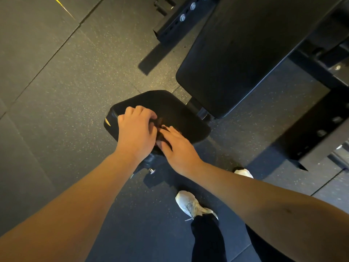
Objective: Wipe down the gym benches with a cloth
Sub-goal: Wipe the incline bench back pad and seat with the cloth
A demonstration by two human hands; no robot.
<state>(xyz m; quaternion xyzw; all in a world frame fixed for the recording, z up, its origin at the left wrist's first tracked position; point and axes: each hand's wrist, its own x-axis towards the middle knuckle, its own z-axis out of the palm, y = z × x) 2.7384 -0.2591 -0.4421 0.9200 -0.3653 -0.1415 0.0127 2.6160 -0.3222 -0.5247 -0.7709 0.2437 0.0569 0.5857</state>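
Left hand (136, 129) grips and right hand (175, 146) flatly presses the mostly hidden dark cloth (162, 127) at the near edge of the seat pad (170, 108), whose length runs up-right toward the back pad (245, 46), a rack (177, 19) alongside.

A dark cloth (162, 128) is held on the small black seat pad (170, 104) by the curled left hand (137, 130). It is touched by the flat right hand (176, 146). White shoes (188, 203) are seen below.

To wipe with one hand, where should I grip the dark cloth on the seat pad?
Probably its bunched middle, from above: the cloth lies crumpled on the seat pad between the left hand and right hand, which cover its edges.
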